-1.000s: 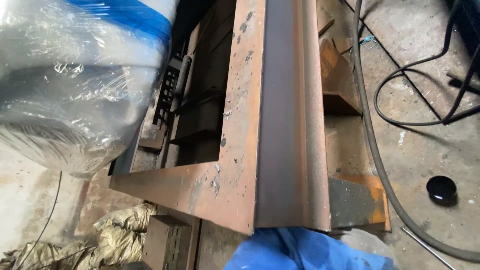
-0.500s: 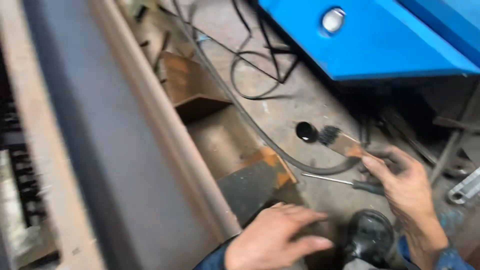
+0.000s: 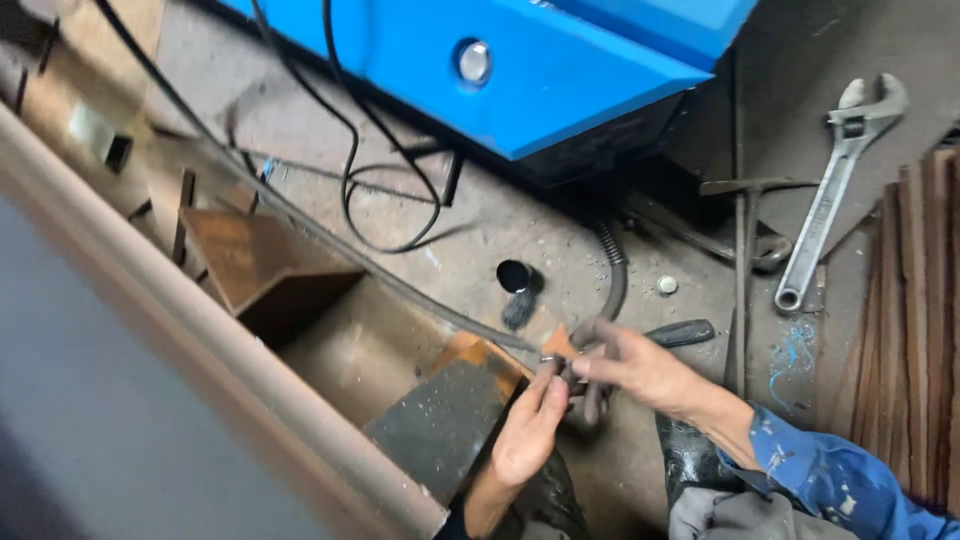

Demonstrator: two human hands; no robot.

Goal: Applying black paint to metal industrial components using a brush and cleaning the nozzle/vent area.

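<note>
My two hands meet low in the middle, over the dusty concrete floor. My right hand point(image 3: 640, 365), in a blue paint-flecked sleeve, is closed around a tool with a black handle point(image 3: 682, 333) that sticks out behind the fingers. My left hand point(image 3: 528, 432) reaches up from below, and its fingertips pinch the small dark front end of that tool point(image 3: 556, 366). Motion blur hides what the end piece is. Both hands hover just right of a dark steel plate point(image 3: 440, 425) that leans against a long rusty beam point(image 3: 200, 330).
A blue machine point(image 3: 540, 70) stands at the top, with black cables point(image 3: 350, 190) trailing across the floor. An adjustable wrench point(image 3: 830, 190) lies at the right beside stacked rusty plates point(image 3: 920, 320). A black cap point(image 3: 513, 275) and a small brush point(image 3: 520, 310) lie above the hands.
The view swung right from the rusty frame to the floor by the blue machine. My hands, apart half a second ago, have come together on the tool.
</note>
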